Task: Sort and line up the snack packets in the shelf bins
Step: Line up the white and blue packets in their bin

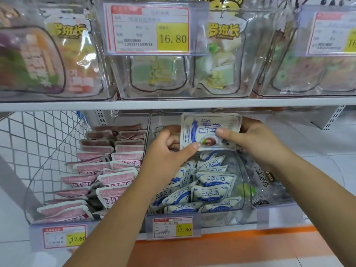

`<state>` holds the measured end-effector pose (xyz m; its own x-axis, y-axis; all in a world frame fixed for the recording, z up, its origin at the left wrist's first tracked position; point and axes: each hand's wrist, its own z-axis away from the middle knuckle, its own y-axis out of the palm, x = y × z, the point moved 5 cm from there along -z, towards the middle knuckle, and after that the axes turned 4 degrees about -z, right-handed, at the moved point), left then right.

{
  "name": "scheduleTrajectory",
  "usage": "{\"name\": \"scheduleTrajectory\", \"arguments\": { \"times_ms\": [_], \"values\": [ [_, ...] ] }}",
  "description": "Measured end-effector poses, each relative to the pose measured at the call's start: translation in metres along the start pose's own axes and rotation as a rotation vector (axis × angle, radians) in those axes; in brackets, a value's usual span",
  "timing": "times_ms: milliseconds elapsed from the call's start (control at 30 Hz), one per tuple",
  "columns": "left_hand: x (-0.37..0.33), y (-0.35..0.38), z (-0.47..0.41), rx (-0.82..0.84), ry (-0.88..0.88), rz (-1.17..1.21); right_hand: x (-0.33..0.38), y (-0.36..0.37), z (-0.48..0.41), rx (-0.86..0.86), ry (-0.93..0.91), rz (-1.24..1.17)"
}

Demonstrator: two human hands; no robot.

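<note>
Both of my hands hold one white-and-blue snack packet [204, 128] upright above the middle clear bin [240, 182] on the lower shelf. My left hand [167, 151] pinches its lower left edge with thumb in front. At the packet's right side my right hand [256, 139] grips it, thumb across the face. Below them several matching blue-and-white packets [210, 191] lie jumbled in that bin. Pink packets [107, 170] stand in two rows in the left bin.
A dark packet [264, 182] fills the bin to the right. Price tags [173, 227] hang on the bin fronts. Above, a white shelf edge [173, 104] carries clear bins of colourful sweets [158, 74]. A wire mesh panel [38, 135] closes the left side.
</note>
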<state>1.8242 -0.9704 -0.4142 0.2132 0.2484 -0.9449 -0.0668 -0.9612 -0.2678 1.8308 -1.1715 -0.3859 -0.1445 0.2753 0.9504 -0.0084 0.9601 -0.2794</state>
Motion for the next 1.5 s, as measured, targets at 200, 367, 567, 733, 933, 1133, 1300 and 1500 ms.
{"name": "scheduleTrajectory", "arguments": {
  "times_ms": [200,367,567,733,933,1133,1300,1500],
  "values": [
    [-0.018,-0.008,0.003,-0.119,0.204,-0.121,0.019,0.005,-0.001,0.139,-0.124,0.262],
    [-0.021,0.001,-0.002,-0.125,0.228,-0.375,0.021,0.01,-0.003,0.051,-0.189,0.464],
    [0.005,0.019,0.013,0.242,0.204,-0.985,0.015,-0.002,-0.001,0.067,-0.187,0.474],
    [0.006,0.015,0.017,0.295,0.243,-1.067,0.001,0.017,-0.007,0.267,-0.203,0.519],
    [0.007,0.007,0.021,0.243,0.162,-0.994,-0.011,0.013,-0.01,0.395,-0.115,0.876],
    [0.013,0.013,0.017,0.337,0.182,-1.189,-0.003,0.036,-0.026,0.465,-0.322,0.999],
    [0.008,0.003,0.017,0.379,0.19,-1.269,-0.004,0.044,-0.048,0.706,-0.091,1.2],
    [0.014,-0.032,0.024,0.374,0.372,-1.16,-0.001,0.071,-0.053,0.91,0.082,1.263]
  ]
}}
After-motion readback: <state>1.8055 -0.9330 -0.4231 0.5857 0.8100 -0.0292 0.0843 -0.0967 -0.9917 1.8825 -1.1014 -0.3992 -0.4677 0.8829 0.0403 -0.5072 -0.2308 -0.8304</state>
